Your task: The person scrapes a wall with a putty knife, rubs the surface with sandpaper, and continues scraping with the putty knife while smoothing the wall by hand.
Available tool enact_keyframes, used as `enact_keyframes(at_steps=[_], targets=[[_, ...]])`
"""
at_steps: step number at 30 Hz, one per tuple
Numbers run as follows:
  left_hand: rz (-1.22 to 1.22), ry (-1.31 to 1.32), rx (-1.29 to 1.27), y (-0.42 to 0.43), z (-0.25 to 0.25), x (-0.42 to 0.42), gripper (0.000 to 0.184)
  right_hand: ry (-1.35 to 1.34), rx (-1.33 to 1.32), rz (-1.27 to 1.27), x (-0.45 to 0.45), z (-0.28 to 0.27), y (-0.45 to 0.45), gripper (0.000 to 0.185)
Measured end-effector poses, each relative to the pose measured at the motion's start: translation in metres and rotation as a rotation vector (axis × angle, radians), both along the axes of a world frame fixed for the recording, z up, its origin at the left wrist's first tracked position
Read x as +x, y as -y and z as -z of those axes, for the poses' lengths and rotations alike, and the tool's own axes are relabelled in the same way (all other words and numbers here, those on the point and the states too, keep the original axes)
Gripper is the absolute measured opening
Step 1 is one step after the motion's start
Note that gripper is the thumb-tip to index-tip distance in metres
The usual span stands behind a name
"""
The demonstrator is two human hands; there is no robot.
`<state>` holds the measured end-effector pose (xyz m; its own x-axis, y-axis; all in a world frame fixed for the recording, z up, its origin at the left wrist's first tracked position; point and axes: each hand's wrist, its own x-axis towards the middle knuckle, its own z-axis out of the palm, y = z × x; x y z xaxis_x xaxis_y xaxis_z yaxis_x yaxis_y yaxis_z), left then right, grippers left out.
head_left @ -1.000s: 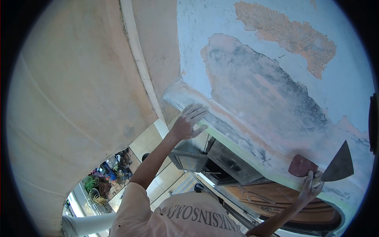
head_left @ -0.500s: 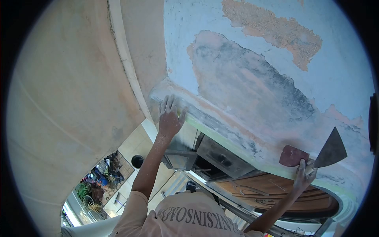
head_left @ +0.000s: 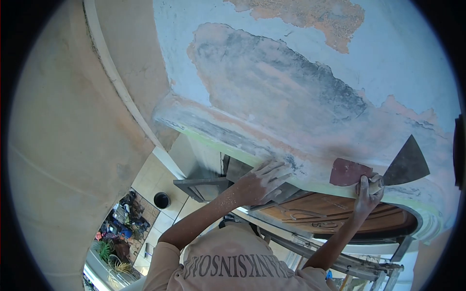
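My left hand [head_left: 262, 184] is open, its dusty fingers stretched out against the lower edge of the wall [head_left: 233, 133], near a dark scuffed spot. My right hand [head_left: 367, 198], farther right at the same edge, grips a putty knife [head_left: 407, 162] by its light handle. The knife's wide dark blade points up and to the right. A dark red piece of sandpaper [head_left: 348, 172] sticks out to the left from that hand, flat against the plaster. Fingers partly hide the knife's handle.
Above the edge, a large grey and pink patch [head_left: 276, 72] shows in pale blue paint. A beige curved wall [head_left: 63, 121] rises at left. Far below are a black bucket [head_left: 161, 200], a wooden door [head_left: 310, 213], plants [head_left: 104, 250] and a metal frame [head_left: 359, 264].
My left hand has slid right along the wall's lower edge, away from the corner. My right hand keeps the putty knife and sandpaper. The whole view has shifted somewhat.
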<state>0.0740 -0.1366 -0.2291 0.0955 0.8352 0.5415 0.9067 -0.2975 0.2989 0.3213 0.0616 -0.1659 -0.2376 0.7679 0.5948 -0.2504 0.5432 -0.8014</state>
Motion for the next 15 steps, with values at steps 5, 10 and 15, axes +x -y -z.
enact_keyframes(at_steps=[5,10,15], targets=[[-0.020,-0.006,0.017,0.001,0.000,-0.007,0.049,-0.018,0.007,0.007,-0.003,-0.002,0.007,0.027],[-0.084,-0.031,0.010,-0.007,0.002,-0.017,0.045,-0.008,-0.038,0.079,-0.010,-0.007,0.017,0.026],[0.131,-0.008,0.018,-0.032,0.005,0.008,0.033,0.067,0.009,0.208,-0.011,-0.004,0.014,0.025]])
